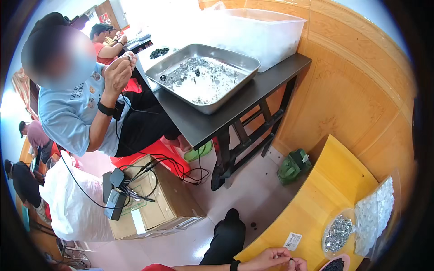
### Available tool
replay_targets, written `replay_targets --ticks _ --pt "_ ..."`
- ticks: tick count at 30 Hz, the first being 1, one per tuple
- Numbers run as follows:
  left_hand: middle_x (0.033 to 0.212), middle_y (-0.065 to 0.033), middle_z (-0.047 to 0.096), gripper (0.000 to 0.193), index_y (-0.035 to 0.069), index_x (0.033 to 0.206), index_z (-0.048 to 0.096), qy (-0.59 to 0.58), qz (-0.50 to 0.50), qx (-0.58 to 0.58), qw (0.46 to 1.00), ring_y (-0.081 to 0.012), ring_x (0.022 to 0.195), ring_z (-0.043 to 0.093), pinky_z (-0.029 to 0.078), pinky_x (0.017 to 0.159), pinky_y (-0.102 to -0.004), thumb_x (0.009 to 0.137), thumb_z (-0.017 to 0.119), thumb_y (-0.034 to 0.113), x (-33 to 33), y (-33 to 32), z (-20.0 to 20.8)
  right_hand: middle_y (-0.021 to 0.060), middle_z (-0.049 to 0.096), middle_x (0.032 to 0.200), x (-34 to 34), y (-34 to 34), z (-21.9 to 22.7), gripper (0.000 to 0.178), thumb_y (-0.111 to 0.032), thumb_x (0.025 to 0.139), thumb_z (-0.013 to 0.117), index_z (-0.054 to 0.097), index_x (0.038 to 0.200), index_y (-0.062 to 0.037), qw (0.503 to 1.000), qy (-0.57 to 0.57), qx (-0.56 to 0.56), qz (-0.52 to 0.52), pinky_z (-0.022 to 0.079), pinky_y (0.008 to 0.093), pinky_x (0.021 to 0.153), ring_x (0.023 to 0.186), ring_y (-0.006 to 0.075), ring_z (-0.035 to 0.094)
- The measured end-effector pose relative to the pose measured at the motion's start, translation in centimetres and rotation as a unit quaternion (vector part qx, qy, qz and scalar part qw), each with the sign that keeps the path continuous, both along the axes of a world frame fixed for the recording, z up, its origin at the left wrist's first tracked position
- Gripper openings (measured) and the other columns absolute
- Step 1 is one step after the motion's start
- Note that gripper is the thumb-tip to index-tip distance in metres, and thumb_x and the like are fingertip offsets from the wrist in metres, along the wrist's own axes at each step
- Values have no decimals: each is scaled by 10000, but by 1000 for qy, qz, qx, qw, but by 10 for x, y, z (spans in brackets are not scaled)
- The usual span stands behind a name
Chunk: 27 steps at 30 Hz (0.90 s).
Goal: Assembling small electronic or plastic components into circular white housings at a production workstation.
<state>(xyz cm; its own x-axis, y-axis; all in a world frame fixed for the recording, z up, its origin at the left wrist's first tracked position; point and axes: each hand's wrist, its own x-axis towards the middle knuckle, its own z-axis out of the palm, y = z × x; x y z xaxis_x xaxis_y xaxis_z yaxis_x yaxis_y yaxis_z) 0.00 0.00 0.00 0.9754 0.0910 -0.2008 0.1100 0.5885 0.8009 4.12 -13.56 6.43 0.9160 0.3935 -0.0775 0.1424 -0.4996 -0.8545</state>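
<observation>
At the lower right, over the yellow table [312,194], my left hand [267,259] has its thumb and fingers pinched together. My right hand [297,264] meets its fingertips and is cut off by the lower edge. A tiny dark piece shows between the two hands, too small to name. Beside them lies a white printed label [293,241]. A round dish [326,235] of small silvery metal parts stands to the right, and a pink dish [347,261] of small black parts sits nearer. Past these rests a clear bag of whitish translucent pieces [374,217].
A dark table [199,128] carries a metal tray [212,107] of small parts and a translucent bin [280,38]. A co-worker in light blue [68,119] sits there, holding something small. Cables and black boxes lie on a cardboard box [181,198]; a green bag [291,167] is on the floor.
</observation>
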Motion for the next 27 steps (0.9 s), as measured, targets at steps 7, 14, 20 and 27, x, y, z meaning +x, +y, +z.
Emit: replay_targets --ticks 7,14,20,27 --pt "886 18 618 140 47 985 619 -7 0 -9 1000 -70 846 562 463 753 -230 932 617 176 1 5 9 10 547 729 0 -2 -7 139 -119 968 541 594 968 9 1000 12 18 0 411 211 566 630 74 481" --pt "877 19 612 139 44 975 615 -3 -9 -18 1000 -68 843 557 460 747 -226 932 616 177 1 9 15 -1 541 722 -1 -2 -10 121 -109 968 539 589 947 -1 999 29 23 -10 396 198 563 620 61 467" --pt "876 21 611 141 44 974 615 -11 -5 -16 1000 -67 842 555 454 744 -222 935 613 179 1 8 13 4 551 736 -2 1 -7 127 -115 964 549 598 961 2 999 31 30 -21 404 204 571 634 67 475" --pt "876 21 611 147 48 979 615 -9 -5 -12 1000 -66 836 554 452 743 -222 938 609 188 1 7 13 7 556 743 -2 0 -8 129 -113 960 555 603 959 7 999 15 23 -22 414 206 579 642 69 485"
